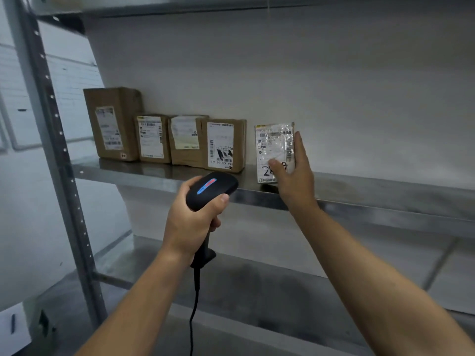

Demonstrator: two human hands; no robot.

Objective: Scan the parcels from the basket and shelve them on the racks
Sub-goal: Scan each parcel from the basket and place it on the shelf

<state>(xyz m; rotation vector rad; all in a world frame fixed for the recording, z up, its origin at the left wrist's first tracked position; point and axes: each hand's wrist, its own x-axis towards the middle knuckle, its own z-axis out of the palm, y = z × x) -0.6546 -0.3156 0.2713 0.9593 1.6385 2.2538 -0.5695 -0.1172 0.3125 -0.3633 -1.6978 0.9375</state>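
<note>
A small parcel (272, 147) wrapped in shiny tape, with a white label, stands upright on the metal shelf (359, 191). My right hand (295, 170) holds it, thumb across its front and fingers along its right side. My left hand (192, 219) grips a black corded barcode scanner (210, 188) whose top shows a lit blue and red strip. The scanner sits below and left of the parcel, its head at the shelf's front edge. The basket is out of view.
Several brown cardboard parcels (223, 145) with white labels stand in a row on the same shelf, left of the held parcel. A perforated rack upright (59, 150) rises at the left. A lower shelf (257, 286) and an upper shelf (180, 6) frame the space.
</note>
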